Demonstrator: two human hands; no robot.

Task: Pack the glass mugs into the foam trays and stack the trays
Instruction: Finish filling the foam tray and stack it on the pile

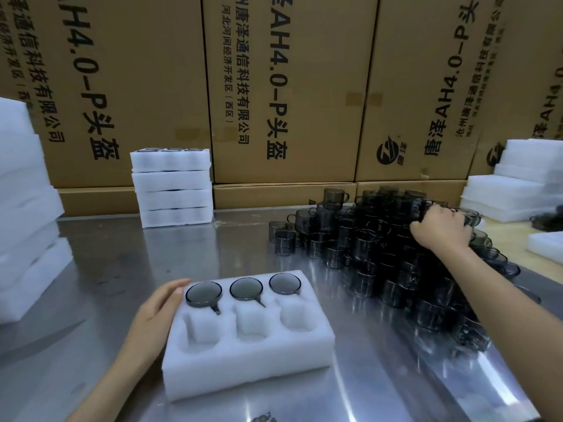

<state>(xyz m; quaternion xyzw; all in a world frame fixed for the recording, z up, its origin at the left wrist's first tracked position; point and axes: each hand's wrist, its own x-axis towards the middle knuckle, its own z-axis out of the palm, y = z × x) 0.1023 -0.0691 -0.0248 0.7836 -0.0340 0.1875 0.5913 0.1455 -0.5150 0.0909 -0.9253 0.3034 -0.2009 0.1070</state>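
Large brown cardboard cartons (283, 86), stacked as a wall beyond both hands: black print turned sideways, "AH4.0-P头盔" and "通信科技有限公司"; smaller line "河北河间经济开发区(西区)". Right-hand carton (426, 86): same print inverted, beside a round black logo (387, 153).

Shiny stainless-steel table (189, 254), reflective top. On it: near edge, white six-pocket foam tray (243, 357), back row holding three smoky grey glass mugs (246, 289), front three pockets vacant. Right side: big heap of dark smoky glass mugs (380, 248). Back centre: stack of four white foam trays (172, 187). Far left: taller pile of white foam blocks (24, 214).
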